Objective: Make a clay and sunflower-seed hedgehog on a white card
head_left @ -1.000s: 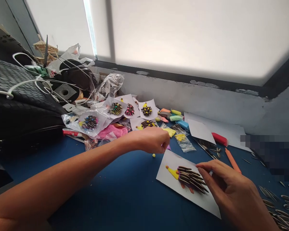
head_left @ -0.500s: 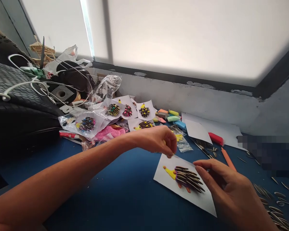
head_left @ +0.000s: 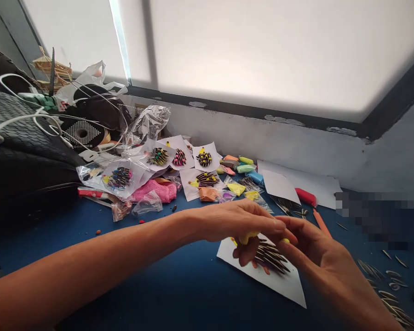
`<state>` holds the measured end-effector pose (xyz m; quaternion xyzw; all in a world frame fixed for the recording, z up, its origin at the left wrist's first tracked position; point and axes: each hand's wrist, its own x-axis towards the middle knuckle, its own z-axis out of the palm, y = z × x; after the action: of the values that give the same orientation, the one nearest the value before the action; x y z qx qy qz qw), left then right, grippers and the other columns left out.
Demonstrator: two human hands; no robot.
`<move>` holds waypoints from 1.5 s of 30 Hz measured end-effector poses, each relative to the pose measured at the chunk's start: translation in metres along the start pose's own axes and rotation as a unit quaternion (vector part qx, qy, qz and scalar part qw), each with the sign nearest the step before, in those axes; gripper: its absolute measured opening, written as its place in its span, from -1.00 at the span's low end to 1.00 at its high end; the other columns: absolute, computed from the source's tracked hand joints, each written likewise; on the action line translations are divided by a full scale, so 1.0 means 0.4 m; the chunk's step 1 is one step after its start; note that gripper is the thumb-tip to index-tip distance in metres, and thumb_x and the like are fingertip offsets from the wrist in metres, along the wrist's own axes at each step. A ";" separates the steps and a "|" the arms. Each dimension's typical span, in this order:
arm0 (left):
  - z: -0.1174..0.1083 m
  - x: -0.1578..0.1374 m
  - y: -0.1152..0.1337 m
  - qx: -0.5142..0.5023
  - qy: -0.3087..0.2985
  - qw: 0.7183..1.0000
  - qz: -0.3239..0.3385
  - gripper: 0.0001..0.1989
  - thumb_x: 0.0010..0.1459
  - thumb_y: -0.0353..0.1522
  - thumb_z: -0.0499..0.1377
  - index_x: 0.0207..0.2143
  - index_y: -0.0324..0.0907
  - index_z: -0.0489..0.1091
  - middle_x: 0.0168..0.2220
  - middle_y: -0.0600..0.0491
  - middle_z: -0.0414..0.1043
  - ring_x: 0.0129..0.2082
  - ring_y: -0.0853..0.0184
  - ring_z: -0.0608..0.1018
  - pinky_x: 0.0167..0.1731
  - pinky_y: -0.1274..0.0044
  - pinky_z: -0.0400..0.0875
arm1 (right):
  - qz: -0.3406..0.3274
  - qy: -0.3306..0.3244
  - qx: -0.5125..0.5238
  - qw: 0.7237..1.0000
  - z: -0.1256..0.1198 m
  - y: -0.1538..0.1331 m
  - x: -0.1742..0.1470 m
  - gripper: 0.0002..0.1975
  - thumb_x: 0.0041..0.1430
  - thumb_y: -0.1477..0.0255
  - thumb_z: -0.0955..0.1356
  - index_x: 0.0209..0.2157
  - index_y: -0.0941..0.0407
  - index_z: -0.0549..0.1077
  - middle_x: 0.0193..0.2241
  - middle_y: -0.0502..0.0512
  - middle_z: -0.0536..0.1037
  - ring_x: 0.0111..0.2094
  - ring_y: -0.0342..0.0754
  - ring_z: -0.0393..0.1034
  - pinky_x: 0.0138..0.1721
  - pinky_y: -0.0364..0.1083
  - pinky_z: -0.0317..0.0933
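My left hand [head_left: 243, 223] reaches across over a white paper card [head_left: 279, 289], with a lump of yellow modelling clay [head_left: 247, 238] held in its curled fingers. Its fingertips meet those of my right hand [head_left: 322, 257], which pinches a small bit of yellow clay [head_left: 286, 241] between thumb and forefinger. On the card below is a hedgehog figure [head_left: 272, 258], its back made of striped sunflower seeds and its feet of orange clay. My left hand hides most of the figure's yellow head.
Other hedgehog cards [head_left: 207, 158] lie at the back beside a pink cloth [head_left: 155, 191]. Coloured clay packs [head_left: 244, 168] and paper sheets [head_left: 279, 186] line the wall. Loose sunflower seeds [head_left: 393, 305] lie on the right. A black bag [head_left: 24, 151] stands at the left.
My left hand has moved down and right from above the card's top edge to meet my right hand. Yellow clay now shows in both hands. The card remains in place.
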<state>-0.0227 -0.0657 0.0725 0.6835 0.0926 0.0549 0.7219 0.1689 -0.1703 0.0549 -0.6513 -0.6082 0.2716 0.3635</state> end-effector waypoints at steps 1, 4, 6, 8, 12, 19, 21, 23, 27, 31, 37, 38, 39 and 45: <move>0.002 0.000 0.000 0.002 -0.010 1.000 -0.008 -0.55 0.37 -0.13 0.02 0.11 -0.21 0.42 -0.72 0.18 0.24 -0.71 0.48 0.31 -0.58 0.63 0.22 | -0.007 0.010 -0.012 1.000 0.000 0.002 -0.001 -0.48 0.05 0.04 0.42 -0.01 0.02 0.49 -0.21 0.11 0.65 -0.22 0.07 0.57 -0.32 -0.09 0.48; 0.008 -0.002 0.001 0.006 -0.027 0.999 -0.028 -0.52 0.37 -0.09 -0.01 0.11 -0.20 0.43 -0.72 0.17 0.22 -0.71 0.47 0.30 -0.58 0.61 0.21 | -0.034 0.044 -0.020 0.998 0.000 0.006 -0.001 -0.53 0.07 0.08 0.42 -0.02 0.00 0.50 -0.21 0.12 0.65 -0.18 0.10 0.57 -0.34 -0.11 0.47; 0.008 -0.005 0.004 0.009 -0.008 1.000 -0.017 -0.51 0.38 -0.09 -0.03 0.15 -0.17 0.40 -0.74 0.19 0.19 -0.72 0.47 0.29 -0.59 0.61 0.18 | -0.047 0.057 -0.012 0.997 0.000 0.005 0.003 -0.55 0.09 0.09 0.41 -0.03 0.00 0.50 -0.25 0.12 0.66 -0.20 0.09 0.57 -0.35 -0.11 0.47; 0.005 -0.007 0.006 0.018 0.014 1.000 0.003 -0.49 0.38 -0.07 -0.02 0.18 -0.18 0.36 -0.74 0.21 0.18 -0.72 0.49 0.26 -0.59 0.62 0.15 | -0.048 0.050 -0.017 0.997 0.001 0.000 0.008 -0.55 0.12 0.07 0.39 -0.03 0.02 0.50 -0.26 0.12 0.66 -0.22 0.07 0.57 -0.33 -0.09 0.48; 0.003 -0.005 0.004 0.050 -0.006 0.999 -0.016 -0.47 0.37 -0.07 -0.01 0.16 -0.26 0.37 -0.68 0.17 0.24 -0.69 0.49 0.28 -0.60 0.62 0.16 | -0.047 0.009 -0.036 0.998 0.005 -0.016 0.010 -0.51 0.09 0.08 0.40 -0.01 0.05 0.48 -0.26 0.14 0.66 -0.27 0.07 0.58 -0.33 -0.06 0.49; 0.004 -0.009 0.021 0.043 0.039 0.998 -0.015 -0.52 0.35 -0.08 0.03 0.11 -0.20 0.42 -0.63 0.17 0.30 -0.70 0.53 0.28 -0.63 0.63 0.15 | -0.053 0.048 -0.038 0.997 -0.002 0.005 0.009 -0.54 0.13 0.06 0.38 -0.01 0.00 0.47 -0.23 0.10 0.65 -0.27 0.02 0.56 -0.30 -0.08 0.47; 0.000 -0.009 0.020 0.045 0.058 0.997 -0.008 -0.59 0.32 -0.14 0.10 0.04 -0.19 0.48 -0.65 0.19 0.26 -0.70 0.54 0.26 -0.64 0.64 0.14 | -0.046 0.026 -0.040 0.998 0.004 0.004 0.007 -0.53 0.13 0.08 0.38 0.01 0.01 0.46 -0.21 0.11 0.64 -0.28 0.01 0.55 -0.30 -0.08 0.48; -0.003 -0.004 0.012 0.052 0.069 0.996 -0.012 -0.69 0.24 -0.23 0.22 -0.04 -0.19 0.53 -0.64 0.19 0.27 -0.69 0.56 0.26 -0.66 0.64 0.11 | -0.042 0.013 -0.048 0.998 0.010 -0.003 0.005 -0.53 0.11 0.09 0.40 -0.01 0.03 0.47 -0.23 0.11 0.64 -0.35 0.00 0.56 -0.35 -0.07 0.48; -0.008 0.014 -0.009 0.055 0.124 0.991 -0.002 -0.76 0.12 -0.34 0.29 -0.14 -0.21 0.56 -0.56 0.17 0.38 -0.69 0.58 0.26 -0.67 0.65 0.14 | -0.069 0.054 -0.073 0.993 0.011 -0.016 0.008 -0.56 0.05 0.09 0.42 -0.09 0.04 0.51 -0.37 0.09 0.65 -0.44 0.01 0.56 -0.45 -0.08 0.47; -0.012 0.028 -0.016 0.075 0.172 0.982 0.001 -0.81 0.14 -0.32 0.27 -0.25 -0.26 0.52 -0.39 0.08 0.52 -0.71 0.60 0.27 -0.67 0.64 0.20 | -0.098 0.080 -0.090 0.988 -0.003 -0.011 0.014 -0.66 0.09 0.12 0.40 -0.17 0.02 0.54 -0.48 0.05 0.63 -0.45 0.00 0.55 -0.45 -0.10 0.46; -0.006 0.048 -0.037 0.234 0.223 0.946 -0.005 -0.91 0.10 -0.43 0.27 -0.32 -0.26 0.54 -0.44 0.11 0.43 -0.45 0.48 0.44 -0.45 0.63 0.28 | -0.085 0.077 -0.110 0.987 -0.011 -0.004 0.014 -0.68 0.14 0.10 0.36 -0.27 0.05 0.55 -0.45 0.06 0.64 -0.45 -0.01 0.56 -0.48 -0.11 0.43; -0.005 0.051 -0.040 0.250 0.218 0.944 -0.002 -0.91 0.10 -0.45 0.26 -0.32 -0.26 0.55 -0.42 0.10 0.45 -0.40 0.46 0.46 -0.41 0.62 0.30 | -0.081 0.071 -0.115 0.988 -0.010 -0.004 0.015 -0.67 0.14 0.10 0.35 -0.26 0.06 0.55 -0.44 0.06 0.64 -0.45 -0.01 0.56 -0.48 -0.10 0.42; -0.004 0.053 -0.043 0.258 0.210 0.943 -0.002 -0.91 0.11 -0.46 0.24 -0.31 -0.26 0.55 -0.40 0.08 0.46 -0.38 0.44 0.47 -0.37 0.61 0.31 | -0.079 0.066 -0.121 0.987 -0.009 -0.003 0.016 -0.66 0.14 0.10 0.35 -0.26 0.07 0.55 -0.42 0.07 0.64 -0.46 -0.01 0.56 -0.48 -0.10 0.42; -0.002 0.061 -0.048 0.280 0.194 0.940 -0.012 -0.84 0.07 -0.49 0.25 -0.26 -0.27 0.56 -0.35 0.06 0.51 -0.35 0.42 0.50 -0.37 0.60 0.31 | -0.091 0.061 -0.144 0.984 -0.005 0.001 0.019 -0.72 0.16 0.16 0.35 -0.28 0.06 0.56 -0.43 0.04 0.62 -0.47 -0.06 0.52 -0.49 -0.12 0.37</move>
<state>0.0001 -0.0609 0.0520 0.8328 0.2509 0.1499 0.4702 0.1718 -0.1631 0.0564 -0.6543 -0.6743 0.1069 0.3252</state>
